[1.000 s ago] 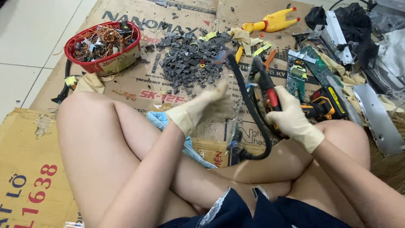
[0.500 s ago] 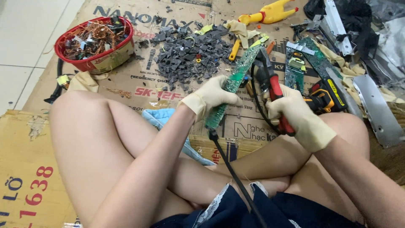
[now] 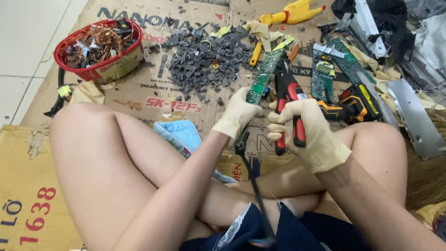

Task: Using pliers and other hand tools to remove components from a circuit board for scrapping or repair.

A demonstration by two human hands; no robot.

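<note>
A: What is the left hand [image 3: 239,114] holding?

B: A long green circuit board [image 3: 263,76]; the gloved fingers are curled tight around its lower end; it sticks up over the cardboard [image 3: 139,93], and a black cable [image 3: 253,186] hangs from it down to the lap.

A: And the right hand [image 3: 302,130]?

B: Its fingers are wrapped tight around the red and black pliers [image 3: 288,100]; the pliers' tip is just beside the board.

A: What lies behind?

B: A pile of grey bits [image 3: 204,58]; a red basket [image 3: 100,53] of copper wire.

The board [image 3: 263,76] is green. The pliers [image 3: 288,100] are red and black. Both gloves [image 3: 304,132] are cream. Left of the board, the chips [image 3: 204,58] are grey and the basket [image 3: 95,69] is red.
</note>
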